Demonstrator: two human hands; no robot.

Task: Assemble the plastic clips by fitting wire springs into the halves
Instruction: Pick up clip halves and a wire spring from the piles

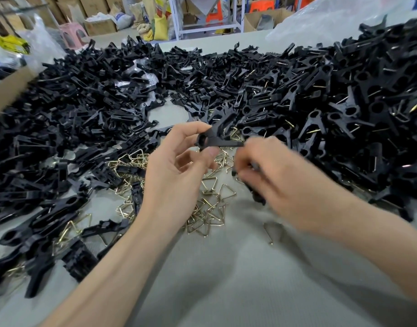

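Observation:
My left hand [177,168] pinches a black plastic clip [214,138] by its round end, holding it above the table. My right hand [280,175], blurred by motion, grips the clip's other end with its fingertips and also holds a black plastic piece [257,194] under its curled fingers. Below both hands lies a heap of brass-coloured triangular wire springs [210,204]. Loose black clip halves [85,109] are piled to the left and behind. Clips with springs fitted [356,119] are piled on the right.
The grey table surface [226,279] stretches from the springs to the near edge. A single spring [270,232] lies apart by my right wrist. Clear plastic bags [332,17] sit at the back right, and cardboard boxes and stools stand beyond the table.

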